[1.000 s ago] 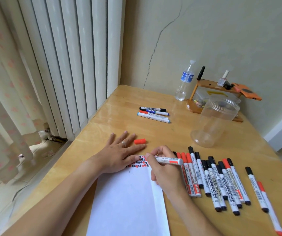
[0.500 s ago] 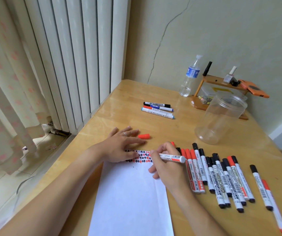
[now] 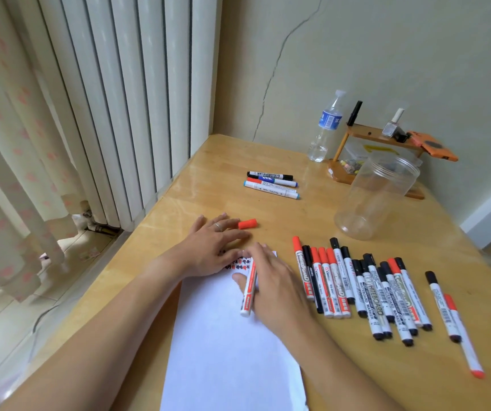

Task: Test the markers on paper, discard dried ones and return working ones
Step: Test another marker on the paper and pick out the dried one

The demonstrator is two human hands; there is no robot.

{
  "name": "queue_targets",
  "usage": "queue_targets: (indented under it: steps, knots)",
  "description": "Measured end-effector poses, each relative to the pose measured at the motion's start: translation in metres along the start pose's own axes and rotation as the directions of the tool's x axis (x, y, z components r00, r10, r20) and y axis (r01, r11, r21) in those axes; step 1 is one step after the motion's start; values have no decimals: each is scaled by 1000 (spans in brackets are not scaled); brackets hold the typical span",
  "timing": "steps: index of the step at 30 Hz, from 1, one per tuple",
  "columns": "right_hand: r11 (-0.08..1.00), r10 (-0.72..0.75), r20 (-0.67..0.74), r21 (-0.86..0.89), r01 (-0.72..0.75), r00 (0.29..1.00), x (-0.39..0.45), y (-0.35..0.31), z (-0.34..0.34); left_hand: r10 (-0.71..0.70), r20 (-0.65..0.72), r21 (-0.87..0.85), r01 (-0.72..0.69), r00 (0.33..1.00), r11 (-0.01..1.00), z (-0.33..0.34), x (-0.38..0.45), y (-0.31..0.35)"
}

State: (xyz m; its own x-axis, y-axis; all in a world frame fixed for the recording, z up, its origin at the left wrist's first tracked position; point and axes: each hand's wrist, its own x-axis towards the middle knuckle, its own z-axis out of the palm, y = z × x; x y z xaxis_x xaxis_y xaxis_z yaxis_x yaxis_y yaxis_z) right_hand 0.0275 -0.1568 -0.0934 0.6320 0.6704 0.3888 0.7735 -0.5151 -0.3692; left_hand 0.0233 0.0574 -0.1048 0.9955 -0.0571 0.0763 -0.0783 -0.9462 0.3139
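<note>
On table, L to R: left hand flat w/ fingers straight, pressing paper top edge; red cap just beyond. Right hand holds uncapped red marker, grip curled round it, over scribbles. Marker row beside, clear jar beyond.

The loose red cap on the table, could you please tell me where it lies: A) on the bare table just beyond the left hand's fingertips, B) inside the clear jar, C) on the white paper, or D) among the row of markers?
A: the red cap rests on the wooden table, just past the left hand and off the paper.
</note>
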Motion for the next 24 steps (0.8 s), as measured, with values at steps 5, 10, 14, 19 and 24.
queue_targets:
  steps: [5, 10, 14, 19, 24]
  knots:
    - [1000, 24, -37, 16, -24, 999, 1, 8, 2, -36, -56, 36, 38, 998, 999, 3, -7, 11]
    - [999, 43, -52, 9, -42, 998, -3, 3, -1, -51, -62, 108, 58, 997, 992, -1, -14, 19]
    - [999, 36, -59, -26, -38, 998, -10, 4, 1, -70, -69, 83, 75, 995, 994, 4, -31, 22]
    - [992, 85, -219, 110, -62, 972, -12, 4, -4, -37, -45, 16, 37, 998, 999, 3, -62, 26]
    - [784, 254, -115, 606, -134, 960, -8, 1, -17, 1, -35, 5, -1, 999, 1000, 4, -79, 21]
